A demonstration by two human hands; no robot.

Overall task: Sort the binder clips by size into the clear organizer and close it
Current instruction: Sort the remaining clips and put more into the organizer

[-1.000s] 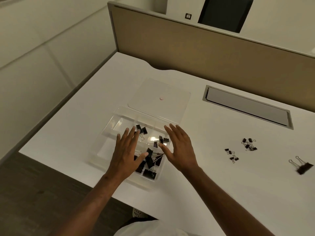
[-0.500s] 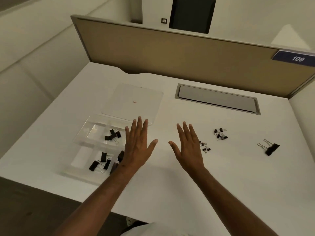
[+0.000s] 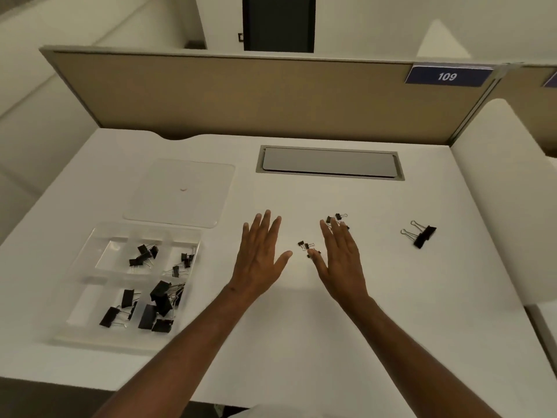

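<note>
The clear organizer (image 3: 90,300) lies open at the desk's front left, with black binder clips in its compartments: large ones (image 3: 156,300) in front, smaller ones (image 3: 144,254) behind. Its clear lid (image 3: 180,191) lies flat behind it. My left hand (image 3: 259,254) and my right hand (image 3: 340,260) hover flat over the desk's middle, fingers straight, holding nothing. Several small clips (image 3: 306,246) lie between the hands, and more small clips (image 3: 339,217) show past my right fingertips. One large clip (image 3: 422,235) lies alone to the right.
A grey cable hatch (image 3: 330,162) is set into the white desk (image 3: 301,342) behind the hands. A tan partition (image 3: 241,98) with a "109" sign (image 3: 447,76) closes the back. A white panel (image 3: 506,206) borders the right side.
Both hands have moved right, from above the organizer to the small clips in the desk's middle. The view has swung right with them. Both hands stay flat.
</note>
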